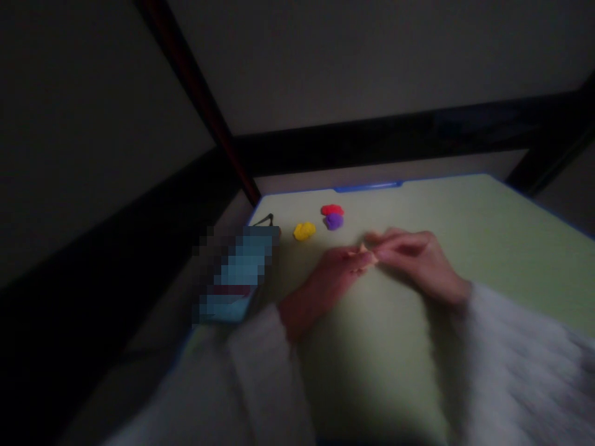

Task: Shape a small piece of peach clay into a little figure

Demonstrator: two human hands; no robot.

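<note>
**One small, pale peach, soft-looking piece [363, 248] between the left hand [325, 279] and the right hand [418, 260]**

The pale piece is above the middle of the pale green tabletop with a blue rim [493, 248], and its outline is uneven, with bits of it showing between the fingers. No finished form can be made out, so shaping looks partway along at best; blur hides how much of it is done. Beyond the hands lie a lumpy yellow, clay-like blob [304, 231], a flattish bright red, clay-like piece [331, 209] and a rounded purple, clay-like lump [333, 222]. The purple lump sits against the near side of the red piece; whether they are pressed together cannot be told. The yellow blob lies apart, to their left. None of the three is joined to the pale piece, and nothing shows whether they need more work.

The left hand reaches in from the lower left, its fingers closed around the pale piece and its thumb along the top. The right hand comes from the other side, wrist bent inward, with thumb and fingertips drawn together in what looks like a pinch at the piece's edge. Both are low over the tabletop, close together; whether either rests on it is unclear.
</note>
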